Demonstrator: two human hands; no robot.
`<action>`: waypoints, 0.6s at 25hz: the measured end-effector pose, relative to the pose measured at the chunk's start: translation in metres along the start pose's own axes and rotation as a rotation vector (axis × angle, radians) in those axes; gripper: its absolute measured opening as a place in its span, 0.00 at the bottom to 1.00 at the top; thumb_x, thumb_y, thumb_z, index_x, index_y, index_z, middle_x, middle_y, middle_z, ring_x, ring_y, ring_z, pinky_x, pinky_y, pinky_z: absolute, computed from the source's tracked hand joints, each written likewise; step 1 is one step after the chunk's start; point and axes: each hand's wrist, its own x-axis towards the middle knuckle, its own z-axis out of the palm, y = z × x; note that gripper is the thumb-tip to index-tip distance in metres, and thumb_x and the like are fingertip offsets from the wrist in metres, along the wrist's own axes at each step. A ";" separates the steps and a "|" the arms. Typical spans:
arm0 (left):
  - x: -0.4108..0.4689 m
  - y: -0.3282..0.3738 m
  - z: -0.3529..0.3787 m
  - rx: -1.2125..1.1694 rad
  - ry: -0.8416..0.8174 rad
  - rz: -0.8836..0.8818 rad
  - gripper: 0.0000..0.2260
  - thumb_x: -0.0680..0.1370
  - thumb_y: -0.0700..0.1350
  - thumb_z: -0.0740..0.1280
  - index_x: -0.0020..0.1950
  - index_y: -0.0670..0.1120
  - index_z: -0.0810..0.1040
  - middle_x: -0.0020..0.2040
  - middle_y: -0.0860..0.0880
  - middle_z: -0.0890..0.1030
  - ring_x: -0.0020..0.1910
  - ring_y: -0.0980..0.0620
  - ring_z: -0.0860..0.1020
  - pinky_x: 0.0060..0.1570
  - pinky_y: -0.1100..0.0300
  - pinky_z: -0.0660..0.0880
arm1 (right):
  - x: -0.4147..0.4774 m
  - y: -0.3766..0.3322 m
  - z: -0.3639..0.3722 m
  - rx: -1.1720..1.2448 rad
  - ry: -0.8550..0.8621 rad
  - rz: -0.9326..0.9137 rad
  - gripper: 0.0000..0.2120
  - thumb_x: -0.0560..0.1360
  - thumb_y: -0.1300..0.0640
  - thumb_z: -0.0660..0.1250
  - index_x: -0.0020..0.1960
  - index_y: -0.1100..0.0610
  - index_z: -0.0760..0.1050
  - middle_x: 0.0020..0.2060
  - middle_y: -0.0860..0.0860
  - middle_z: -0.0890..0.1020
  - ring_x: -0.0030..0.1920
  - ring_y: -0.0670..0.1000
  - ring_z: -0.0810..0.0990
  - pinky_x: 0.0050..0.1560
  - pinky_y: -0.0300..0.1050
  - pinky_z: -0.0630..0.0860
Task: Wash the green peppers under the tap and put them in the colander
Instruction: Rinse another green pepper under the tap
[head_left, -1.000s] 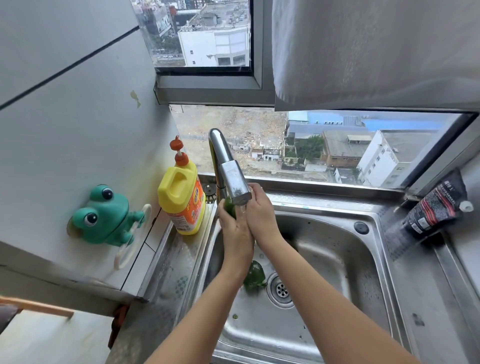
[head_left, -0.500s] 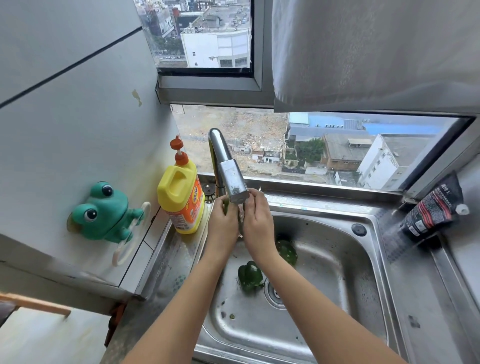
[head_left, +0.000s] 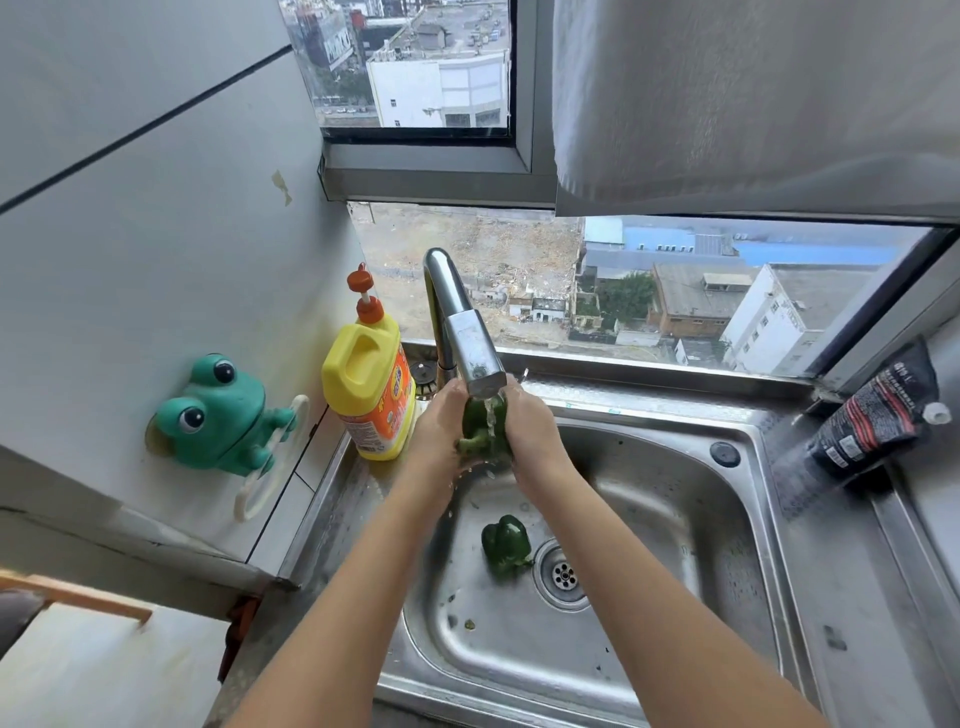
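two peppers: loose pepper (head_left: 506, 545) sits in the sink (head_left: 675, 519) by the drain (head_left: 563, 574), held pepper (head_left: 485, 428) is up under the tap (head_left: 470, 343), left hand (head_left: 439, 426) and right hand (head_left: 532, 431) cupped round its sides, fingers curled on it. wet, light and hollow, so probably slippery; i'd grip the shoulders near the stem.

We see a green frog (head_left: 218, 415) stuck to the left wall, a yellow bottle (head_left: 366, 395) with an orange pump just right of it, a black pouch (head_left: 872, 415) lying tilted at the far right, and a white cloth (head_left: 753, 104) hanging over the window (head_left: 519, 291).
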 end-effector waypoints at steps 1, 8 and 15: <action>0.000 0.007 -0.003 -0.015 -0.032 -0.121 0.11 0.81 0.50 0.58 0.48 0.48 0.78 0.44 0.43 0.83 0.43 0.46 0.81 0.48 0.48 0.77 | -0.003 0.003 0.000 -0.178 0.014 -0.171 0.15 0.81 0.57 0.53 0.52 0.63 0.76 0.40 0.48 0.77 0.42 0.47 0.76 0.49 0.40 0.72; -0.003 -0.007 -0.001 -0.622 0.016 -0.479 0.14 0.78 0.54 0.61 0.41 0.46 0.79 0.32 0.48 0.82 0.31 0.51 0.83 0.30 0.63 0.79 | -0.005 0.036 -0.002 -0.819 0.114 -1.052 0.17 0.77 0.51 0.57 0.54 0.60 0.80 0.44 0.55 0.83 0.47 0.54 0.76 0.55 0.47 0.72; -0.006 -0.037 0.004 0.121 0.152 0.212 0.24 0.73 0.66 0.61 0.56 0.48 0.77 0.48 0.53 0.81 0.48 0.58 0.79 0.47 0.65 0.74 | 0.008 0.002 -0.005 -0.121 -0.057 0.000 0.16 0.81 0.51 0.55 0.52 0.60 0.76 0.47 0.58 0.80 0.46 0.55 0.78 0.50 0.48 0.74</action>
